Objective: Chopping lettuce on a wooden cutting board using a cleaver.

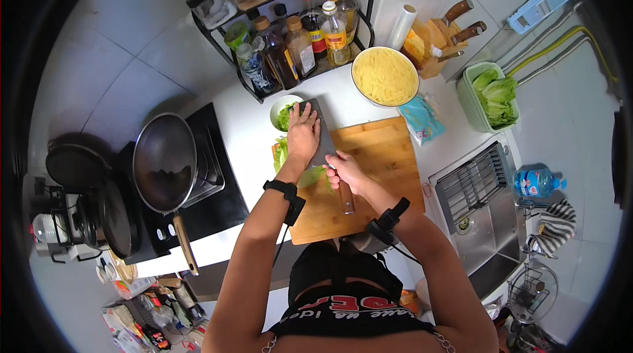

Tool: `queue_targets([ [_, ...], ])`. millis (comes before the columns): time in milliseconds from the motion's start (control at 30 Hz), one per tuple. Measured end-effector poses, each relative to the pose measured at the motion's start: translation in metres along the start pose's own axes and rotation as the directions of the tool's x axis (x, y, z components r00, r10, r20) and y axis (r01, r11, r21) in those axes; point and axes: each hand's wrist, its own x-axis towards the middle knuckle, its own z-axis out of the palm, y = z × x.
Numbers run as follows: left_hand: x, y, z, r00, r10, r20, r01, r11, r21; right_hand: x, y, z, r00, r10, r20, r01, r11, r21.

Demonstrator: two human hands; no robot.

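My right hand (pixel 346 172) grips the wooden handle of a cleaver (pixel 324 138), whose broad grey blade points away from me over the far left part of a bamboo cutting board (pixel 376 165). Flat on the blade's far end lies my left hand (pixel 303 133), fingers spread, beside a white bowl (pixel 278 106) of chopped green lettuce (pixel 283 118). More lettuce (pixel 281 153) lies at the board's left edge, just left of my left wrist. A pale green piece (pixel 311 176) rests on the board between my forearms. Part of the bowl is hidden by my fingers.
Left stands a wok (pixel 165 162) on a black cooktop (pixel 230 199). Beyond the board are a bowl of yellow noodles (pixel 384 76), a bottle rack (pixel 237 64) and a knife block (pixel 432 51). On the right are a lettuce basket (pixel 465 98) and a steel sink (pixel 487 249).
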Motion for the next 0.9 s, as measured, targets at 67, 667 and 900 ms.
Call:
queue_targets([
  [67, 0.01, -0.01, 0.006, 1.0, 0.016, -0.026, -0.016, 1.0, -0.01, 0.008, -0.005, 0.005, 1.0, -0.005, -0.023, 0.005, 1.0, 0.007],
  [667, 0.056, -0.085, 0.011, 0.974, 0.171, -0.152, -0.175, 0.985, -0.014, -0.039, -0.003, -0.016, 0.996, 0.0, -0.093, -0.005, 0.999, -0.053],
  [900, 0.05, -0.071, -0.018, 0.984, -0.098, -0.15, 0.072, 0.982, -0.173, -0.106, 0.013, -0.072, 0.965, -0.152, -0.212, 0.11, 0.974, -0.198],
])
